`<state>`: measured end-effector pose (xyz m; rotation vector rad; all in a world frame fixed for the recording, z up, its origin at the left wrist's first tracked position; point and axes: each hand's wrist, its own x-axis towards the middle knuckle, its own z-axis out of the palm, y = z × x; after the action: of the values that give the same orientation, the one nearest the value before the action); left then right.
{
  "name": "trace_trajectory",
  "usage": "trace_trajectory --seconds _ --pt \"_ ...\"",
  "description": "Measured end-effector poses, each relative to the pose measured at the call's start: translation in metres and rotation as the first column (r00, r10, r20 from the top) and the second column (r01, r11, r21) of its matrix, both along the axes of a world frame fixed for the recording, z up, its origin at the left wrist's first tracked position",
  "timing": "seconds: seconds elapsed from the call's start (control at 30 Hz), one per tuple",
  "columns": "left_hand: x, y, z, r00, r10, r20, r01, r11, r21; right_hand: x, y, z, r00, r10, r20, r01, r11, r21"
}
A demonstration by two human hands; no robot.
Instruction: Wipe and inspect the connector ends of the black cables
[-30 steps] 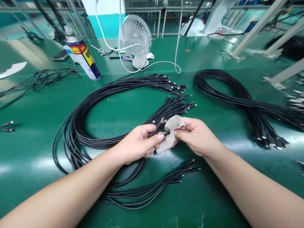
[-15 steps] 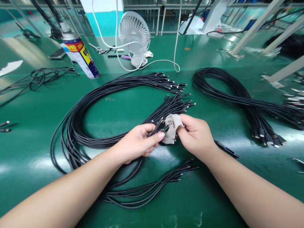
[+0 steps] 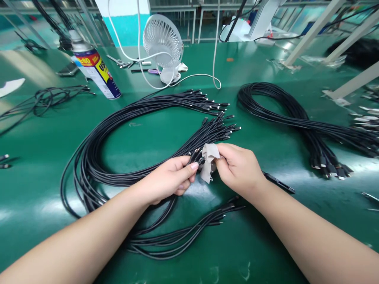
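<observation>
My left hand (image 3: pixel 174 175) is closed round the plug ends of several black cables (image 3: pixel 196 156), thumb on top. Pinched in my right hand (image 3: pixel 238 163) is a small grey cloth (image 3: pixel 209 159), which hangs down right beside those plugs. Whether the cloth touches them I cannot tell. Behind my hands a large looped bundle of black cables (image 3: pixel 94 157) lies on the green table, its plug ends pointing right. Nearer to me, a few more cable ends (image 3: pixel 189 236) lie below my hands.
A second cable bundle (image 3: pixel 275 104) lies at the right. At the back stand a spray can (image 3: pixel 99 73) and a white fan (image 3: pixel 164 43) with its white cord. A dark pen-like tool (image 3: pixel 280 183) lies beside my right wrist. Metal posts (image 3: pixel 316 33) rise at the right.
The cloth and my right hand have shifted slightly left, and the cloth hangs more narrowly. My left hand keeps its hold on the cables. The whole view has moved a little.
</observation>
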<state>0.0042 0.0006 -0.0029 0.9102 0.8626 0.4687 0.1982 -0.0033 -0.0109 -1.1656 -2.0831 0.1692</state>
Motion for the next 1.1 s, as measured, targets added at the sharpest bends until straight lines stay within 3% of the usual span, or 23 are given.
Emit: trace_trajectory --seconds 0.37,0.57,0.83,0.93,1.1 --pt "-0.002 0.002 -0.002 1.0 -0.007 0.0 0.007 1.0 0.007 0.0 0.001 0.0 1.0 -0.006 0.016 0.007 0.996 -0.09" --pt "-0.004 0.001 -0.001 1.0 0.005 0.012 -0.005 1.0 -0.009 0.001 0.004 0.004 0.998 -0.049 -0.044 0.046 0.996 -0.079" --pt "-0.008 0.003 0.003 0.994 0.004 0.105 0.002 0.998 -0.059 0.008 0.015 -0.004 0.956 -0.21 -0.204 0.127 0.925 -0.359" --pt "-0.01 0.004 0.005 0.983 -0.028 0.183 0.042 0.996 -0.076 0.008 0.017 -0.007 0.947 -0.127 -0.294 -0.035 0.871 -0.491" --pt "-0.012 0.004 0.008 0.962 -0.093 0.257 0.113 0.991 -0.065 0.002 0.014 -0.008 0.814 0.049 -0.579 -0.45 0.683 -0.575"
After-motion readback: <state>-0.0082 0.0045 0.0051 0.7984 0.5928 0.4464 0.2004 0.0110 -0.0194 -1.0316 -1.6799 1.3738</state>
